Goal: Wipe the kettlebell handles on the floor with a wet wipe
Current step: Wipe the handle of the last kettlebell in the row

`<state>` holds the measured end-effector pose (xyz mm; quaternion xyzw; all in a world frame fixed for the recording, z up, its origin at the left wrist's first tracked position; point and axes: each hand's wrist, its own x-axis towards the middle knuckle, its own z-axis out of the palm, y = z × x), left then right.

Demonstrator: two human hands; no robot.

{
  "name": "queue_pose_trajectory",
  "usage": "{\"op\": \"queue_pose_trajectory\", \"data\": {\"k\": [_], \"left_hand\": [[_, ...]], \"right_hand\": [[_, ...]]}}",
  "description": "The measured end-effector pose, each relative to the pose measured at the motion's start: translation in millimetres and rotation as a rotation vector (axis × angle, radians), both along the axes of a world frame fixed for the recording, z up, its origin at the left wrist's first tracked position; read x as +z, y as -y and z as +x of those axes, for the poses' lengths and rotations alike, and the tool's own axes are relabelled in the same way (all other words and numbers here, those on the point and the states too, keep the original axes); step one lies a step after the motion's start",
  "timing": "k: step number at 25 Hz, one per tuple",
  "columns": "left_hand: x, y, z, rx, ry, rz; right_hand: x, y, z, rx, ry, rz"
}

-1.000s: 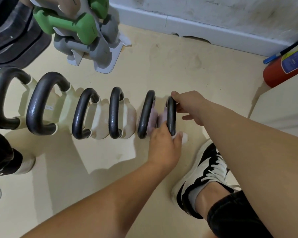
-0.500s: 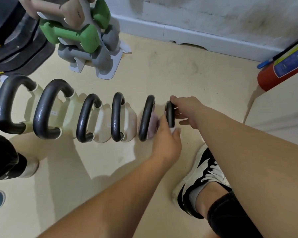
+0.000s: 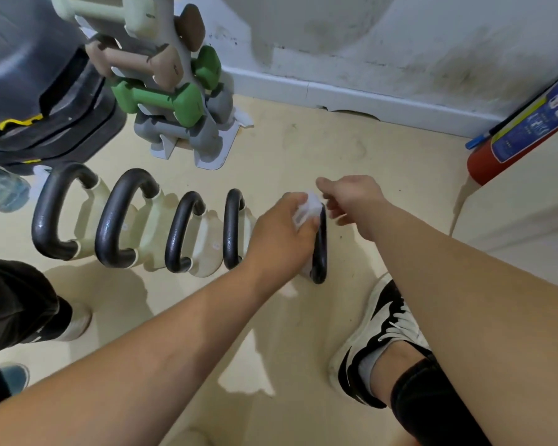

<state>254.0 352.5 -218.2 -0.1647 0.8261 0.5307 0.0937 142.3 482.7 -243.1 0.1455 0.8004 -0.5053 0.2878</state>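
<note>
Several kettlebells with black handles stand in a row on the beige floor, the largest at the left. My left hand grips a white wet wipe and presses it against the top of the rightmost kettlebell handle. This hand hides the kettlebell just left of that one. My right hand hovers just right of the handle's top with fingers loosely curled and holds nothing. Motion blur hides whether its fingertips touch the handle.
A dumbbell rack stands behind the row, with a black stack of step platforms and a water bottle at the left. A red fire extinguisher leans at the right, above a white cabinet. My shoe is planted near the rightmost kettlebell.
My left hand slid the wipe from the lower end of the rightmost handle up to its top. My right hand let go of the handle's top and drew slightly right.
</note>
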Motion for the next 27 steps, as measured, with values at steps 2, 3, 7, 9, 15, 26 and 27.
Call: {"op": "queue_pose_trajectory", "data": {"k": [2,3,7,9,15,26,27], "left_hand": [[8,4,-2,-0.054,0.031,0.034],[12,6,-3,-0.076,0.041,0.065],[22,14,-3,-0.097,0.047,0.168],[25,19,-3,-0.081,0.077,0.189],[18,21,-15,-0.110,0.198,0.140],[-20,10,-1,-0.056,0.220,0.103],[-22,11,3,-0.058,0.212,0.114]], "right_hand": [[23,1,6,0.174,0.216,-0.320],[29,1,8,0.247,0.252,-0.375],[26,-5,9,0.282,0.160,-0.265],[25,-10,10,0.276,0.191,-0.230],[29,-21,3,0.258,0.303,-0.138],[-43,1,18,0.112,-0.207,0.423],[-41,5,20,0.136,-0.308,0.567]]}}
